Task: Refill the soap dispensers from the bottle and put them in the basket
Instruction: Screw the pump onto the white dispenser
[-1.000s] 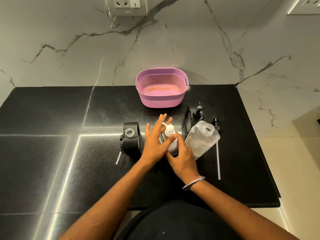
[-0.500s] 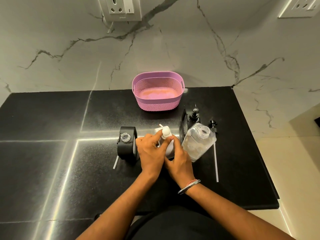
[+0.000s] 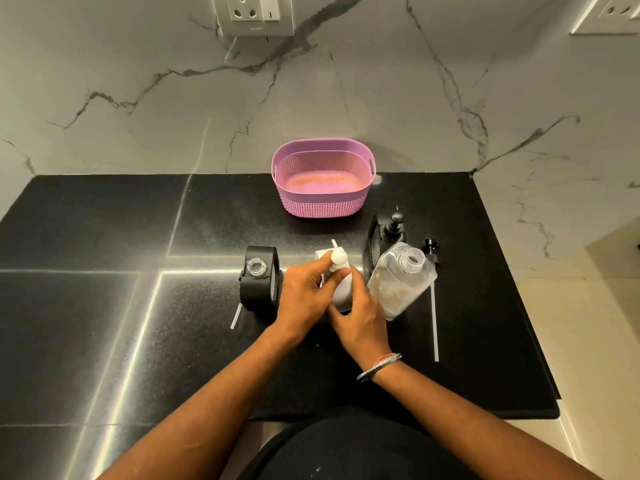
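Note:
A white pump bottle (image 3: 341,284) stands on the black counter (image 3: 138,341) in front of me. My left hand (image 3: 304,299) pinches its white pump neck just under the head, and my right hand (image 3: 362,322) holds its body low down. Left of it stands a black dispenser (image 3: 259,282) with an open clear neck and no pump. To the right a clear dispenser (image 3: 401,282) with an open neck leans tilted. Behind that stands another black dispenser (image 3: 384,233) with its pump on. An empty pink basket (image 3: 323,183) sits at the back.
A loose black pump with a long clear tube (image 3: 433,320) lies right of the clear dispenser. Another clear tube (image 3: 236,318) sticks out below the left black dispenser. The marble wall is behind the basket, and the counter ends at the right.
My left hand has gone from open fingers over the pump to a pinch on the pump neck. My right hand has stayed on the bottle's body. The camera has tipped a little.

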